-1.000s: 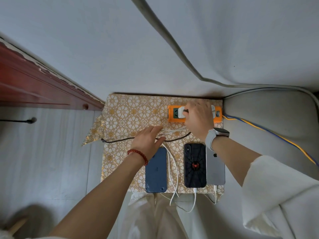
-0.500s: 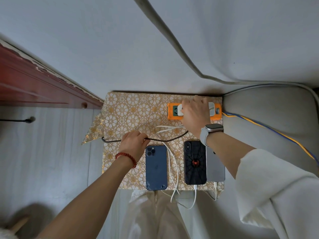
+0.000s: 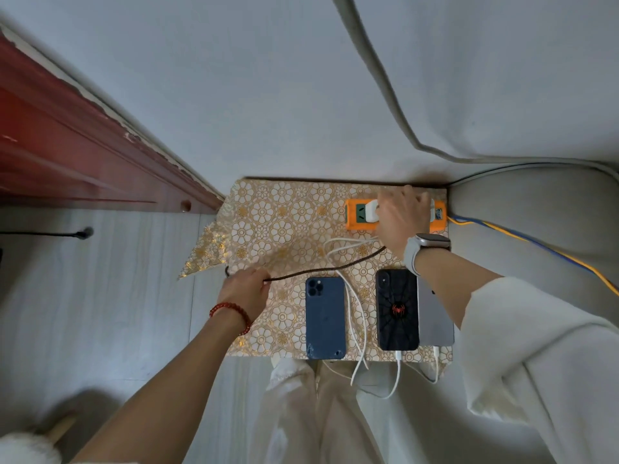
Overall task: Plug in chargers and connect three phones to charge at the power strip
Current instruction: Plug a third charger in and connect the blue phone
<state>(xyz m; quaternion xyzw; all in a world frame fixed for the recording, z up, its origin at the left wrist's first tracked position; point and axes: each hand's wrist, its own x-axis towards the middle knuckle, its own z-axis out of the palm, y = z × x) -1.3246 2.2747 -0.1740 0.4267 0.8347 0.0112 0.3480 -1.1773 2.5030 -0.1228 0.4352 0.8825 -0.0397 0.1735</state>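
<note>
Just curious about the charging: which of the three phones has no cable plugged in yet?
The blue phone, leftmost of the three. The spider-case phone and the grey phone each have a white cable in their near end.

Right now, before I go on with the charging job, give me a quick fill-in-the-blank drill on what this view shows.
1. The left hand pinches the ____ braided cable.
2. The right hand rests on the ____ power strip.
3. The phone with no cable at its bottom end is the ____ one.
4. The black phone bears a red ____ emblem.

Missing words: dark; orange; blue; spider
</note>
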